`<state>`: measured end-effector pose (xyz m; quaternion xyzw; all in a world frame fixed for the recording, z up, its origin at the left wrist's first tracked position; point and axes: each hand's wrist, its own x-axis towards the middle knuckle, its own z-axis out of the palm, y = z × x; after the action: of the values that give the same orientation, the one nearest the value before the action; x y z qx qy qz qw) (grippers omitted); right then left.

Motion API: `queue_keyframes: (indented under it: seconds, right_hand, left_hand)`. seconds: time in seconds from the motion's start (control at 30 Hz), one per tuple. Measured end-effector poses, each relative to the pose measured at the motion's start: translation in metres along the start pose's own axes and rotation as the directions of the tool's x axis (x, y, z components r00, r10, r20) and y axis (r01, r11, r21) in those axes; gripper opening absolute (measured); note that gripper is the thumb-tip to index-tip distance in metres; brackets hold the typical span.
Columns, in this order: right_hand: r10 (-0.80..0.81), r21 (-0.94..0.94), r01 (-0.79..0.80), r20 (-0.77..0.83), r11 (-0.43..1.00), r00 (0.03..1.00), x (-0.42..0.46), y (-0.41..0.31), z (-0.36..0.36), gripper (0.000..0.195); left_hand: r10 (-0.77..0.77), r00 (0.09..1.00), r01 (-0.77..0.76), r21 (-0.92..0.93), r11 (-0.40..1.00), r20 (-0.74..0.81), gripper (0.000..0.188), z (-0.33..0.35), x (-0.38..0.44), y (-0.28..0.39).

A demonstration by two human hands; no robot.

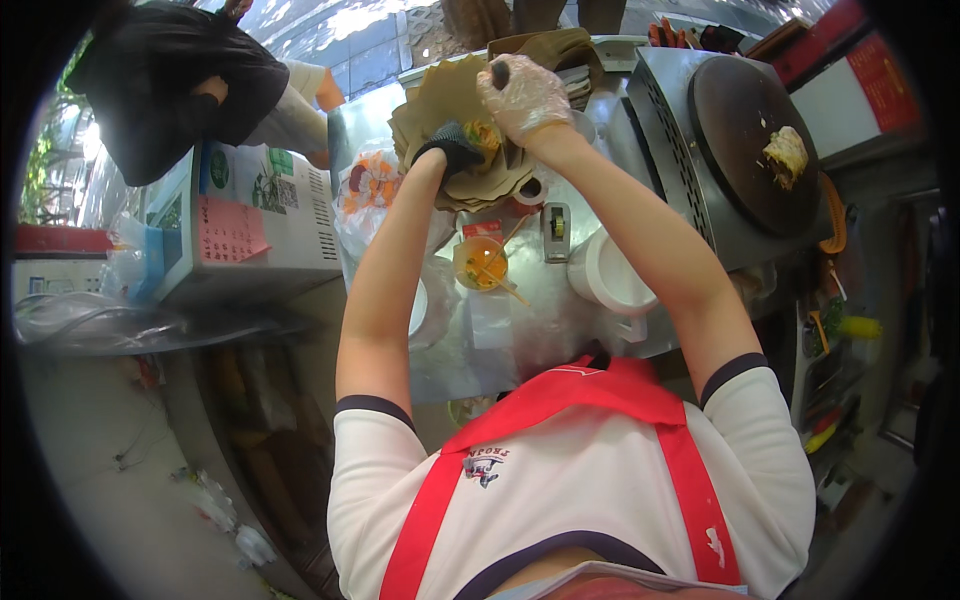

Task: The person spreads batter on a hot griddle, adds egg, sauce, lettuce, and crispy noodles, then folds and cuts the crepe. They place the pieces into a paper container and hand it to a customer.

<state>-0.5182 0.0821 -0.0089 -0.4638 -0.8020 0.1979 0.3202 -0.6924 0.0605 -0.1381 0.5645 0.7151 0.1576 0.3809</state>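
Note:
My left hand (448, 150), in a dark knit glove, rests at a stack of brown paper bags (442, 90) and touches a piece of filled, browned food (484, 139) lying on the paper. Just right of the food is my right hand (521, 94) in a clear plastic glove, its fingers curled round a dark, round-ended thing, perhaps a handle. Nearer my body stands a cup of orange sauce (484, 264) with wooden sticks in it. A tape dispenser (556, 232) lies to its right, beside a white plastic tub (611, 274).
A round griddle (739, 142) at the right carries a piece of food (786, 156). Plastic bags (367, 187) lie left of the paper. A white boxy appliance (300, 225) stands at the left, with a person in dark clothing (180, 82) beyond it.

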Motion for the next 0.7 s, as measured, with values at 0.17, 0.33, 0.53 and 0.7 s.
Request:
queue_keyframes:
  seconds: [0.17, 0.33, 0.53, 0.7]
  right_hand:
    - [0.144, 0.036, -0.148, 0.111, 0.988, 0.983, -0.006, 0.008, 0.006, 0.042]
    - [0.293, 0.104, -0.305, 0.119, 0.947, 0.949, -0.007, 0.03, 0.006, 0.043]
    - [0.292, 0.212, -0.304, 0.083, 0.929, 0.953, -0.02, 0.038, 0.0, 0.038]
    - [0.182, 0.357, -0.161, -0.026, 0.92, 0.983, -0.035, 0.028, -0.038, 0.034]
  left_hand:
    - [0.164, 0.974, -0.18, -0.095, 0.979, -0.156, 0.059, 0.015, 0.015, -0.024]
    - [-0.122, 0.987, 0.127, -0.035, 0.991, 0.104, 0.069, 0.016, 0.022, -0.004]
    - [0.031, 0.999, -0.027, 0.141, 0.99, -0.026, 0.081, 0.022, 0.022, -0.028]
    - [0.111, 0.994, -0.108, 0.155, 0.982, -0.01, 0.081, 0.019, 0.01, -0.022]
